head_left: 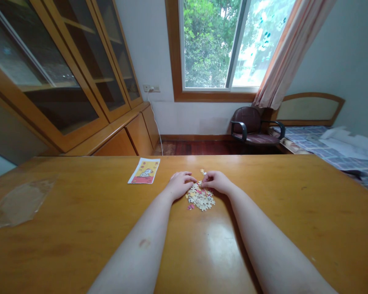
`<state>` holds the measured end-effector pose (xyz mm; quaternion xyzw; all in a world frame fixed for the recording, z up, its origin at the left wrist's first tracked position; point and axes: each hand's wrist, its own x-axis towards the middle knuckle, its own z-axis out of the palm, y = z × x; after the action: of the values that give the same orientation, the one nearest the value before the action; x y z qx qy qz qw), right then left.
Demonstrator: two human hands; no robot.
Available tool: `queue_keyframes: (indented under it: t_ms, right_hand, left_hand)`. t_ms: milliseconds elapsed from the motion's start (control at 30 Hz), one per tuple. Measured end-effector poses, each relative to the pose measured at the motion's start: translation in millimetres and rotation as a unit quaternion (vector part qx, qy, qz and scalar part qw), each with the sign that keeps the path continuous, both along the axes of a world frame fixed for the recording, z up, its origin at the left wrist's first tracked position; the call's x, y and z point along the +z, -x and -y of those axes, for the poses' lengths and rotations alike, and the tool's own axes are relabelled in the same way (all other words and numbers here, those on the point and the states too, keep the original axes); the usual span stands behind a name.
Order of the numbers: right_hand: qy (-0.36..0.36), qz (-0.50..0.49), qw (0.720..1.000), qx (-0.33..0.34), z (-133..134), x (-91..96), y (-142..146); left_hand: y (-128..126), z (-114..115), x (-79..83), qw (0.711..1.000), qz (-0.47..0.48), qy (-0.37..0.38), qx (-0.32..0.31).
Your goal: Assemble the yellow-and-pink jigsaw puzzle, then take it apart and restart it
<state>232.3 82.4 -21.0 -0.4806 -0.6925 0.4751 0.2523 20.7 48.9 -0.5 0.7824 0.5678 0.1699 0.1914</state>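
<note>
A small pile of loose jigsaw pieces (pixel 200 198) lies on the wooden table (pixel 79 220) between my two hands. My left hand (pixel 180 183) rests at the pile's left edge with its fingers curled and pinched toward the pieces. At the pile's upper right edge, my right hand (pixel 217 181) has its fingers bent and its fingertips pinched at a piece. A few joined pieces (pixel 203 172) sit just beyond the hands. What each pinch holds is too small to make out.
A picture card (pixel 144 170) lies left of the hands. A clear plastic bag (pixel 20 201) lies at the table's left edge. Beyond the table are a wooden glass-door cabinet (pixel 64 81), a dark armchair (pixel 254 126), a bed (pixel 334 151) and a window.
</note>
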Motion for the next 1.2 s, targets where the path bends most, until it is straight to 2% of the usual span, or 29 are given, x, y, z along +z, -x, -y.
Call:
queue_keyframes:
  t_ms: [100,167,300,467,600,867,1000,1200]
  right_hand:
    - [-0.014,-0.025,0.999,-0.031,-0.4,1.9,0.1]
    - [-0.056,-0.02,0.996,-0.069,-0.9,2.8,0.7]
    - [-0.151,0.079,0.979,-0.115,-0.7,4.5,3.1]
    - [-0.195,0.172,0.963,-0.073,0.3,3.0,5.4]
    - [-0.23,0.169,0.958,-0.016,-0.3,-1.0,5.1]
    - [-0.251,0.155,0.955,0.034,-1.2,-1.6,6.0]
    - [-0.243,0.138,0.96,0.007,0.4,-0.8,6.4]
    - [-0.27,0.165,0.949,-0.014,1.3,-0.8,6.2]
  left_hand:
    - [0.3,-0.2,-0.7,1.0,-0.001,0.002,0.001]
    - [0.5,-0.3,-1.3,1.0,0.0,0.001,0.001]
    - [0.6,-0.5,-2.6,1.0,0.003,-0.001,0.002]
    - [0.6,-0.4,-2.4,1.0,0.009,-0.005,-0.001]
    - [0.5,0.8,-0.9,1.0,0.009,-0.004,-0.004]
    - [2.5,1.3,-3.0,1.0,-0.02,0.018,-0.014]
    - [2.5,1.0,-4.6,0.999,-0.025,0.019,-0.008]
    - [2.2,0.2,-7.0,1.0,-0.025,0.012,-0.008]
